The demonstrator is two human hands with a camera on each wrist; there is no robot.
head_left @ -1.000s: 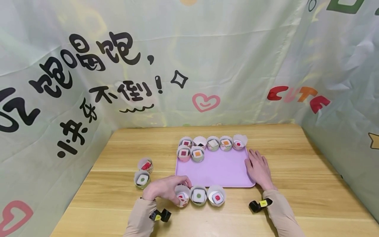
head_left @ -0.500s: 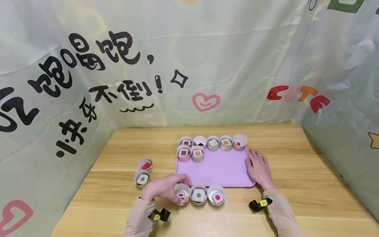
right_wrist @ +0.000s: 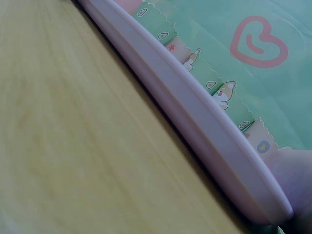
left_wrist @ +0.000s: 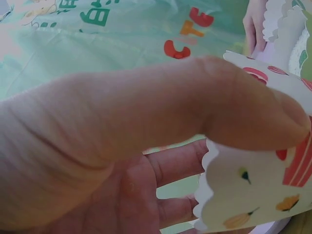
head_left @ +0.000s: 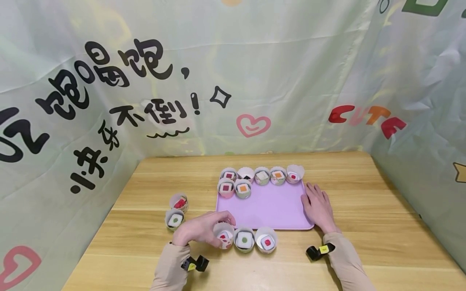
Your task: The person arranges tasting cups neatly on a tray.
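Note:
My left hand (head_left: 204, 228) grips a paper baking cup (head_left: 226, 243) with a red pattern, just in front of the tray's near edge. In the left wrist view the thumb presses on the cup's printed side (left_wrist: 253, 195), with fingers on the far side. Inside sits a small white piece with red on it. Against the purple tray's (head_left: 273, 206) right edge rests my right hand (head_left: 320, 207), its fingers extended. Right of the gripped cup stand a cup with a green-dotted white block (head_left: 244, 239) and a cup with a red-topped block (head_left: 266, 240).
Several filled paper cups (head_left: 262, 176) line the tray's far edge, with two more (head_left: 234, 188) in front at its left. Two cups (head_left: 176, 210) stand on the wooden table (head_left: 127, 238) at left. Printed cloth (head_left: 291, 81) hangs behind and at the sides.
My left hand has shifted slightly toward the tray, carrying the red-patterned baking cup with it. The right hand and the other cups keep their places.

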